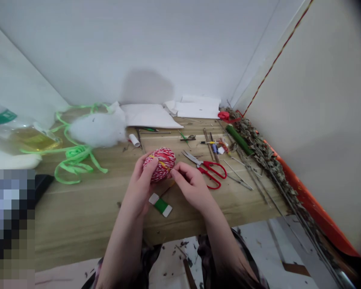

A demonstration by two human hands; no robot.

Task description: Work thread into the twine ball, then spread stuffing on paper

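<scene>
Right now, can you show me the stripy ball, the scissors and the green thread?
Stripy ball (pixel 165 165): head view, near its middle.
Scissors (pixel 199 163): head view, by the pivot.
Green thread (pixel 161 205): head view, middle of the winding.

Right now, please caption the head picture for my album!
Left hand holds a round red-and-white yarn ball, right hand at its edge.

Ball (pixel 160 165): red/white fleck, yellow streaks. Scissors (pixel 199 163): red handles, silver blades. Bobbin (pixel 161 205): green thread, white ends. Ribbon (pixel 76 151) light green, fluff (pixel 92 129) white, cylinder (pixel 240 139) dark green. Cord (pixel 273 64): red-and-yellow twist. Bottle (pixel 27 134): clear, green label (pixel 2 116). Table (pixel 78 216), from where I stand: brown wood grain.
</scene>
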